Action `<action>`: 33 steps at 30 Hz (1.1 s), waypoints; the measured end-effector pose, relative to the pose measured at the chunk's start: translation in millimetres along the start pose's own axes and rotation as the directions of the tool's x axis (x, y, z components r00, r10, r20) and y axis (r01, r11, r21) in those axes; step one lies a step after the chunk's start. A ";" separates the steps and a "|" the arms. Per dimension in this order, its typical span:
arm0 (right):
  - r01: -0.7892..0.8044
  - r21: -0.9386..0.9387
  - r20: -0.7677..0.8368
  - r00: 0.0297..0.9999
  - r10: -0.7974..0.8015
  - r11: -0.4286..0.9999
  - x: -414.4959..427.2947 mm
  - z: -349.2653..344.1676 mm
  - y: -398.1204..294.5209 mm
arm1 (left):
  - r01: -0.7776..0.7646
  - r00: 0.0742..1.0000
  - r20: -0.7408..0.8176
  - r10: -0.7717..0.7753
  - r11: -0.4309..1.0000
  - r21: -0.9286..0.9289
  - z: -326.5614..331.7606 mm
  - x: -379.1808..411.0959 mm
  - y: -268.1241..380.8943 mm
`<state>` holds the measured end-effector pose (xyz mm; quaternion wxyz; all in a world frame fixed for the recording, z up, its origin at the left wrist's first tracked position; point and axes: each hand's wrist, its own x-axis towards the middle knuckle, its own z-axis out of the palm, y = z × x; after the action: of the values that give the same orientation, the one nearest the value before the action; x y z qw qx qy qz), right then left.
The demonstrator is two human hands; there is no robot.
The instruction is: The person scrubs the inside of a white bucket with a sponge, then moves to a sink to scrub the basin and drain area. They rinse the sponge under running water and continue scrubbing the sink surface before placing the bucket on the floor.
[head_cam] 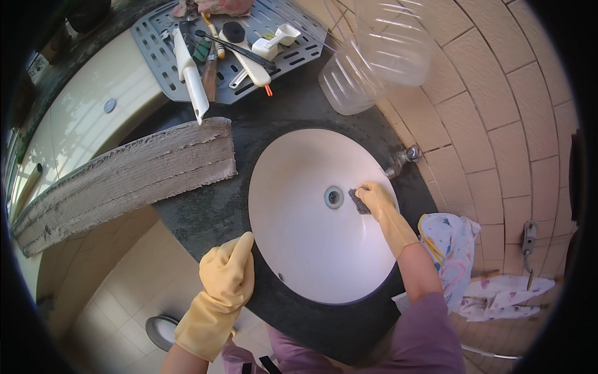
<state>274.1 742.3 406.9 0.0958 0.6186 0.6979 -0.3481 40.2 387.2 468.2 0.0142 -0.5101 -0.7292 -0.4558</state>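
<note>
A white oval washbasin (299,252) is set into a dark stone counter (196,224), with a round metal drain (334,197) in its bowl. My right hand (376,198), in a pale yellow rubber glove, pinches a dark grey scouring pad (359,202) against the inner wall, just right of the drain. Near the basin's left rim is my left hand (229,266), also gloved, its fingers curled together and nothing visible in it. Behind the basin's right side stands a chrome tap (404,159).
A grey slotted rack (154,56) holds brushes, scoops and a white-handled tool (189,75). A long grey mop pad (140,173) lies left of the basin. Clear plastic containers (373,56) stand by the tiled wall (486,107). Patterned cloth (451,248) hangs at right.
</note>
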 end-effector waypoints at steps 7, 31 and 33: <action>0.066 -0.034 0.028 0.997 -0.065 0.997 -7.9 35.9 -2.9 | 0.009 1.000 0.021 -0.009 0.999 0.034 0.7 -1.5 1.1; -0.141 -0.533 -0.075 0.990 0.120 0.834 -42.8 66.9 36.9 | -0.055 0.997 0.054 0.054 0.998 0.019 6.9 10.8 5.6; -0.100 -0.502 -0.060 0.995 0.081 0.859 -37.1 83.3 36.4 | -0.046 0.997 0.068 0.046 0.999 -0.006 0.7 13.0 7.6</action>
<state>291.2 662.1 352.9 0.2573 0.6105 0.7364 -0.1373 40.0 397.7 479.0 -0.0013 -0.5422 -0.7163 -0.4393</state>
